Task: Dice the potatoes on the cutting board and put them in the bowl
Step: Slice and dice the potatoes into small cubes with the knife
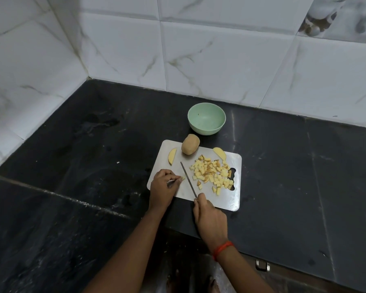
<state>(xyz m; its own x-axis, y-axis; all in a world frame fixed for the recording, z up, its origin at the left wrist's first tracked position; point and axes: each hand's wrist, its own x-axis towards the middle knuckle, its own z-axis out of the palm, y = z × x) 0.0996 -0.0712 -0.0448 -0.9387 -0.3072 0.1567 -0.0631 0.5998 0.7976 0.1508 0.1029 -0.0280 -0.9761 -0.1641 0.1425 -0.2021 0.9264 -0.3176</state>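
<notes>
A steel cutting board (185,192) lies on the black counter. On its right half sits a pile of diced potato (212,173). A whole unpeeled potato (190,144) stands at the board's far edge, with one potato wedge (171,156) to its left and another wedge (219,153) to its right. My left hand (164,188) pinches a small potato piece (183,178) at the board's left side. My right hand (209,216) grips the handle of a knife (188,179), whose blade lies just right of that piece. The green bowl (206,118) behind the board is empty.
The black stone counter (82,166) runs into a corner of white marbled wall tiles (220,60) at the left and back. The counter's front edge passes just below the board; a small metal latch (262,265) shows under it.
</notes>
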